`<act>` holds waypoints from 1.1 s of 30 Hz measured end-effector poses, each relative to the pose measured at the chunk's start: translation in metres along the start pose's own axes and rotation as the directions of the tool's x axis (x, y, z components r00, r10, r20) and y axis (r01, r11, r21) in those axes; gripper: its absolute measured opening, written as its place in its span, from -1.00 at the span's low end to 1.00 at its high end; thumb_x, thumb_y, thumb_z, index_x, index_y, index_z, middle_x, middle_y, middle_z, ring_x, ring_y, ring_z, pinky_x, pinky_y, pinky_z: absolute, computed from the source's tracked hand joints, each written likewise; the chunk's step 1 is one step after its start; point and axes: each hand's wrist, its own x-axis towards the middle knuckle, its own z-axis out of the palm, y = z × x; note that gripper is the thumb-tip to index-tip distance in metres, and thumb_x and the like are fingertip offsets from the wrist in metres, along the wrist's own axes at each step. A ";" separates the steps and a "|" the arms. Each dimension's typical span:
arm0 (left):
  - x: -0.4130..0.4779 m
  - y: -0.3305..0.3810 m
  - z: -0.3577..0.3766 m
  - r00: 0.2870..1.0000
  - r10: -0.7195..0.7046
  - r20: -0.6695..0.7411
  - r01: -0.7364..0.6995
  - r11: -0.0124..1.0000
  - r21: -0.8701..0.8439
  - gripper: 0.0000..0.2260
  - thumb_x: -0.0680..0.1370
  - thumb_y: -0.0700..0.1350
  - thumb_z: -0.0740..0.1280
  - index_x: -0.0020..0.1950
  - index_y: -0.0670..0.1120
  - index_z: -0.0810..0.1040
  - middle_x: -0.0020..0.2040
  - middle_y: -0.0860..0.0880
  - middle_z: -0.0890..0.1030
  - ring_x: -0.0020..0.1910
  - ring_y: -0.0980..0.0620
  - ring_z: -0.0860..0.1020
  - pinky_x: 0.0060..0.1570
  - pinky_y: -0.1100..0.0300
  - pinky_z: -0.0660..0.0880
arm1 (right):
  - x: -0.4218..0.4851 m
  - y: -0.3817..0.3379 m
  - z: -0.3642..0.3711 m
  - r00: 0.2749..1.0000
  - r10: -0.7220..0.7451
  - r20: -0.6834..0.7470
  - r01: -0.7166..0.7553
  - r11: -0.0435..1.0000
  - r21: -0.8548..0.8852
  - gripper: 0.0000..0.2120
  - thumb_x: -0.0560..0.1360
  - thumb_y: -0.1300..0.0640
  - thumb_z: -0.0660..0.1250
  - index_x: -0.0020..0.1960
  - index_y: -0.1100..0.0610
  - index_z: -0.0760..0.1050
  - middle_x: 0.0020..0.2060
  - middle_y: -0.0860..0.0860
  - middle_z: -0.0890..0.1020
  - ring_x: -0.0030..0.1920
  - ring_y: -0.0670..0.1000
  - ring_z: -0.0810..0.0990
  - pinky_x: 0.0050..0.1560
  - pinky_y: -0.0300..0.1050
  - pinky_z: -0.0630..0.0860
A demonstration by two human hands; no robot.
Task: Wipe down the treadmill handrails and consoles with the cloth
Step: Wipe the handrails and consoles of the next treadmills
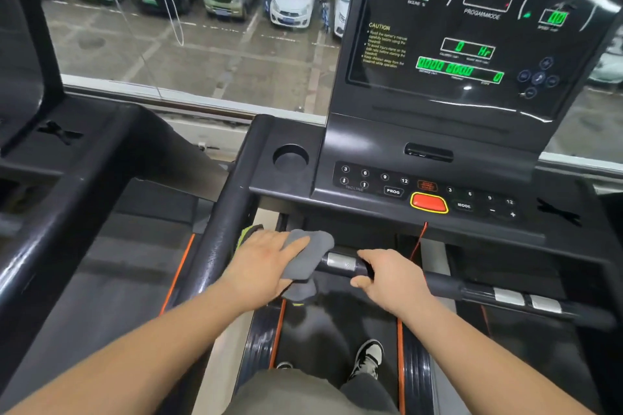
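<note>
Left hand (pixel 266 263) lies on the grey cloth (pixel 308 256), fingers (pixel 296 241) stretched over it, thumb tucked beneath, pressing it against the front handrail (pixel 445 286). The cloth drapes over the bar's left end, below the console (pixel 438 44). Right hand (pixel 392 276) grips the bar just beside the cloth, fingers wrapped round it next to a silver sensor (pixel 342 261). Red stop button (pixel 428 203) sits above.

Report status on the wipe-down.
Left hand holds cloth on front handrail. Right hand grips same rail. Red cord hangs beside right hand.
</note>
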 end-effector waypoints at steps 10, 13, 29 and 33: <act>0.067 0.088 -0.007 0.949 -0.091 0.302 0.085 0.996 0.032 -0.41 0.57 0.34 0.07 0.52 0.07 0.24 0.23 -0.11 0.51 0.14 -0.19 0.49 0.16 -0.08 0.38 | -0.010 0.025 -0.005 0.990 0.135 -0.034 -0.129 0.982 0.139 -0.42 0.49 0.03 0.38 0.50 -0.14 0.40 0.36 -0.11 0.57 0.37 0.02 0.51 0.30 -0.06 0.50; 0.089 0.141 -0.002 0.954 -0.034 0.297 0.048 0.998 -0.040 -0.39 0.58 0.23 0.24 0.54 0.01 0.19 0.30 -0.15 0.47 0.20 -0.20 0.46 0.22 -0.11 0.37 | -0.015 0.035 -0.010 0.985 0.170 0.000 -0.163 0.945 0.284 -0.24 0.43 0.13 0.38 0.60 -0.12 0.25 0.45 -0.07 0.48 0.44 0.04 0.45 0.36 -0.10 0.43; 0.082 0.124 0.019 0.960 -0.104 0.260 0.074 0.990 0.123 -0.48 0.40 0.27 0.40 0.22 -0.01 0.45 -0.10 -0.10 0.53 -0.18 -0.14 0.50 -0.17 -0.01 0.32 | -0.015 0.100 -0.005 0.966 0.254 0.037 -0.257 0.959 0.119 -0.60 0.27 -0.12 0.59 0.08 -0.13 0.63 -0.04 -0.17 0.63 0.11 -0.01 0.60 0.04 -0.07 0.56; 0.099 0.164 0.024 0.985 -0.019 0.173 0.009 0.998 0.059 -0.57 0.26 -0.03 0.49 0.09 -0.05 0.52 -0.20 -0.11 0.47 -0.27 -0.12 0.45 -0.26 0.00 0.36 | -0.010 0.099 -0.013 0.957 0.279 0.078 -0.287 0.950 0.125 -0.51 0.18 -0.14 0.63 0.09 -0.18 0.63 -0.03 -0.13 0.68 0.11 0.02 0.62 0.06 -0.06 0.57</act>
